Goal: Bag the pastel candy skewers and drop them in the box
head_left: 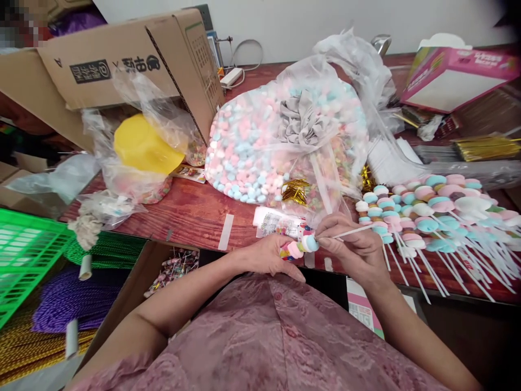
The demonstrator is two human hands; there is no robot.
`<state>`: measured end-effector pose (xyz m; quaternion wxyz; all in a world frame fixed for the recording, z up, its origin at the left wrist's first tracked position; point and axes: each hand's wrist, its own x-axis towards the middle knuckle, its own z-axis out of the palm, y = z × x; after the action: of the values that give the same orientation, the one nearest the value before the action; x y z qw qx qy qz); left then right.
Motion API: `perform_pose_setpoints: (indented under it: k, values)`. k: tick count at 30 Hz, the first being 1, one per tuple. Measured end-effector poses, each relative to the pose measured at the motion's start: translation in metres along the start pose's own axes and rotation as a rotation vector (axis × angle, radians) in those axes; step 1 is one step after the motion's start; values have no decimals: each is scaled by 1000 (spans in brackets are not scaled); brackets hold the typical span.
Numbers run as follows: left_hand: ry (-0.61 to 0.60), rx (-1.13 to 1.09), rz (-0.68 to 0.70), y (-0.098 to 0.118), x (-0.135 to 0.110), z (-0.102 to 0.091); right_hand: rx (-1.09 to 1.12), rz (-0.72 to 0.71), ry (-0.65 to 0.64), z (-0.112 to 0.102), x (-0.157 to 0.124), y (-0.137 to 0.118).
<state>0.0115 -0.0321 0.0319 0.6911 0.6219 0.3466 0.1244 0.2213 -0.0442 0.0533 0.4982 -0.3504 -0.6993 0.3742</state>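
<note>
My left hand [271, 255] is closed round a marshmallow skewer [299, 248], a short row of pink, white, blue and yellowish sweets. At the row's right end, my right hand [358, 247] pinches a thin white stick [352, 232] close to the blue marshmallow. Whether the stick has entered the sweets is hidden by my fingertips. Just behind my left hand, a printed clear wrapper [279, 224] lies at the table edge. To the right of my right hand, many finished-looking marshmallow skewers [439, 209] lie heaped with their white sticks pointing toward me.
A big clear bag of pastel marshmallows [244, 144] fills the table's middle, with gold twist ties [296, 191] on it. At left stand a cardboard box [122, 60], a yellow bowl-like object [146, 144] in plastic and a green crate [28, 255]. A pink box [459, 76] is back right.
</note>
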Motion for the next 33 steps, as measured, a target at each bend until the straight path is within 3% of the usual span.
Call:
perform_pose_setpoints:
  k: [3, 6, 8, 10, 16, 20, 24, 26, 29, 33]
  values:
    - [165, 269, 78, -2, 1, 1, -58, 77, 140, 13, -8, 4]
    - [338, 634, 51, 1, 0, 4, -37, 159, 211, 20, -11, 9]
    - [411, 756, 29, 5, -2, 7, 13, 195, 234, 22, -11, 10]
    - [391, 681, 40, 9, -3, 7, 45, 182, 236, 22, -10, 7]
    - [103, 136, 127, 12, -5, 5, 25, 37, 77, 32, -6, -6]
    - [138, 228, 135, 14, -9, 2, 49, 62, 45, 38, -10, 0]
    - [278, 430, 110, 13, -17, -3, 99, 142, 240, 31, -13, 11]
    - [264, 469, 89, 9, -20, -3, 86, 154, 298, 26, -13, 13]
    - [189, 371, 62, 0, -21, 0, 25, 153, 277, 25, -11, 9]
    - [95, 51, 6, -6, -15, 8, -7, 156, 277, 36, -8, 2]
